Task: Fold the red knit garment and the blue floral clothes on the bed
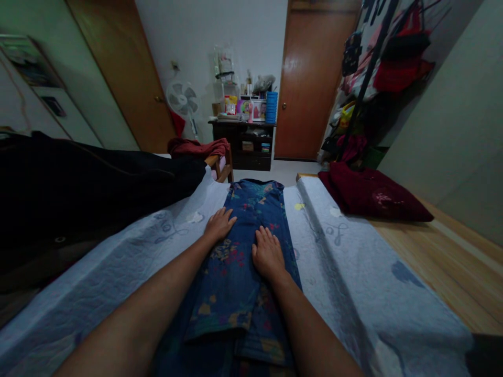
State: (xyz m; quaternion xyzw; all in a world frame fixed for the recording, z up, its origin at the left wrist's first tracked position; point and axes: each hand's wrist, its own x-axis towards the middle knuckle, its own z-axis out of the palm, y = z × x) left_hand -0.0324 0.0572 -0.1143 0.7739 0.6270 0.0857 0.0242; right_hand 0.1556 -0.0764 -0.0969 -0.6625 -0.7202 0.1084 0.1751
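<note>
A dark blue garment with a floral print lies lengthwise on a pale patterned bed cover, its sleeves folded in over the body. My left hand rests flat on its left edge, fingers stretched out. On the right half of the garment lies my right hand, palm down with the fingers extended. Neither hand grips anything. The garment's near end runs down between my forearms and is dim.
A folded maroon garment sits at the right on the bed. Dark clothes are heaped at the left. Beyond the bed stand a dark cabinet, a white fan and a wooden door. Bags and clothes hang at the right.
</note>
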